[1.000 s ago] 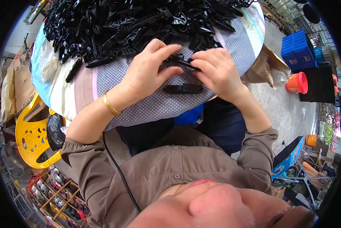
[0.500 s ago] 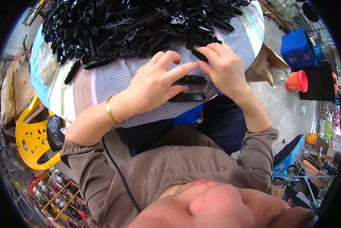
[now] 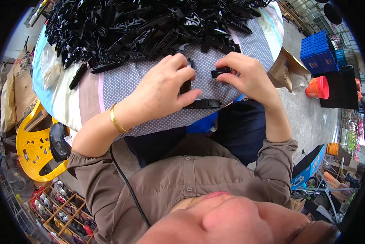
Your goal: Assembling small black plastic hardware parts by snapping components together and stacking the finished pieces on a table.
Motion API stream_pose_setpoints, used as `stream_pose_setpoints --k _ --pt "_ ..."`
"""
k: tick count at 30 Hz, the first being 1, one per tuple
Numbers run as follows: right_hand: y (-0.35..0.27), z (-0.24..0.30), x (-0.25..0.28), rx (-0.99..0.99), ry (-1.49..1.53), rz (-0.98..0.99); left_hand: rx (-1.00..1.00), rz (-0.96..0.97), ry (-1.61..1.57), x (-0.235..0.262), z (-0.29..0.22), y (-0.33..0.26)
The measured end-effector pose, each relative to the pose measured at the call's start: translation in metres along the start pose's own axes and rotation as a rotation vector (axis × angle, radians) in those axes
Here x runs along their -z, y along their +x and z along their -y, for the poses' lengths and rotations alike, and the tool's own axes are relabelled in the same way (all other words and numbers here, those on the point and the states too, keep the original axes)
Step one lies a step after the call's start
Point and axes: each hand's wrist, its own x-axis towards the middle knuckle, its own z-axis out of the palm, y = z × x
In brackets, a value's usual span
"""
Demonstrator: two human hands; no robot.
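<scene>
On the dotted cloth of the counter (image 3: 121, 81), the left hand (image 3: 164, 87) curls around a black plastic part (image 3: 185, 86), mostly hidden by its fingers. Just beside it, the right hand (image 3: 247, 75) pinches a small black clip (image 3: 221, 72); a flat black piece (image 3: 202, 104) lies below them.

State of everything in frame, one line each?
left hand: gripping a black plastic part
right hand: pinching a small black clip
black strip: flat on the dotted cloth, untouched
pile of black parts: heaped loose
orange bucket: upright on the ground
</scene>
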Motion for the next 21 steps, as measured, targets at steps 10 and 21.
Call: stream_pose_setpoints --k 10,21 --pt "-0.003 -0.002 -0.003 0.128 -0.131 -0.139 -0.030 -0.067 -0.104 -0.008 0.008 0.005" --pt "0.001 0.011 -0.005 0.219 -0.079 -0.051 0.165 -0.010 -0.053 0.000 0.013 -0.001"
